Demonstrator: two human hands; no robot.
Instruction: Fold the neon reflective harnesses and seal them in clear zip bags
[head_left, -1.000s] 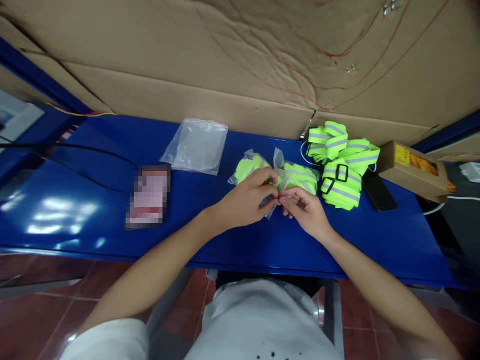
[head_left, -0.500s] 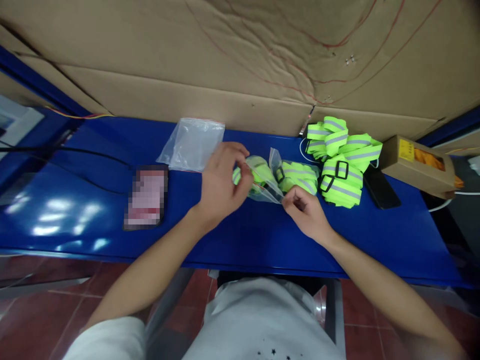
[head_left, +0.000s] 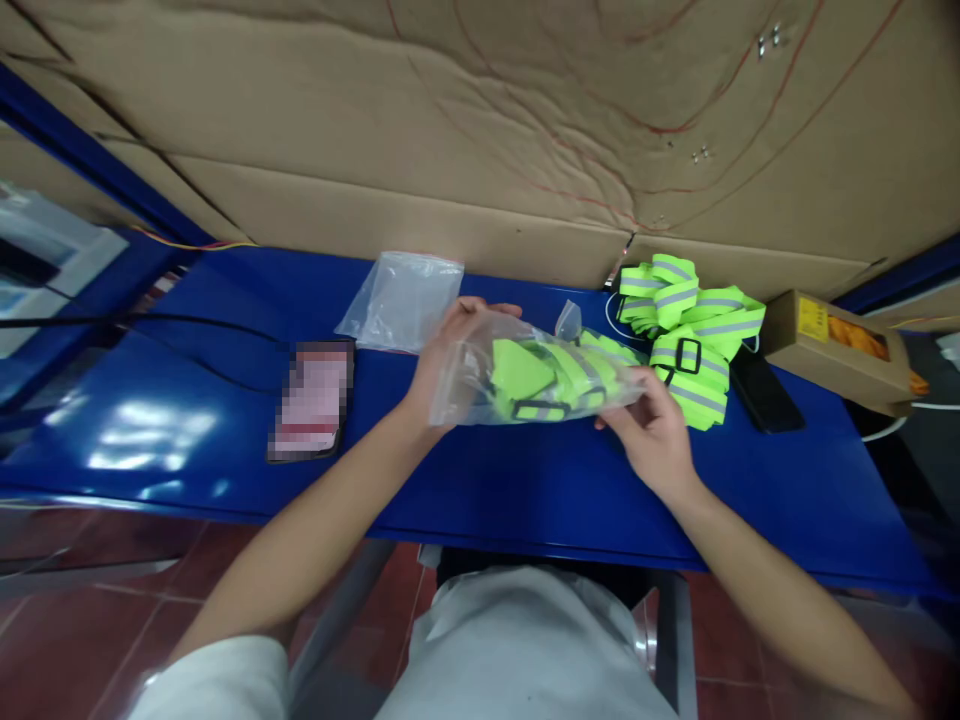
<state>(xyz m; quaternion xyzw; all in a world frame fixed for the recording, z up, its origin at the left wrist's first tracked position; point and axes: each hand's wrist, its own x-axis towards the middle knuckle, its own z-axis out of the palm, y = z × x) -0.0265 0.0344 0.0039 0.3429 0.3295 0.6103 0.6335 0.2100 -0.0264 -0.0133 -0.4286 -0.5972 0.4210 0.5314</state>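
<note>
A clear plastic bag [head_left: 480, 390] with a folded neon-yellow reflective strap [head_left: 570, 375] and its black buckle inside is raised over the table between my hands. My left hand [head_left: 439, 365] holds the bag's left end from behind; its fingertips show above the top edge, and the thumb is hidden. The right end is pinched by my right hand [head_left: 652, 425]. Behind the raised bag, another bagged yellow strap [head_left: 607, 347] lies partly covered. To the right of it is a pile of loose yellow reflective straps [head_left: 690, 375] with black buckles.
Flat clear bags [head_left: 412, 300] lie at the back of the blue table [head_left: 510, 490]. A phone with a blurred screen [head_left: 311, 400] is on the left, near black cables. At right are a dark phone [head_left: 769, 390] and a cardboard box [head_left: 840, 350] with orange contents. Cardboard panels stand behind.
The bag with the strap has been lifted and turned toward me, its left end now in front of my left hand. My right hand has shifted slightly right. The view has moved a little.
</note>
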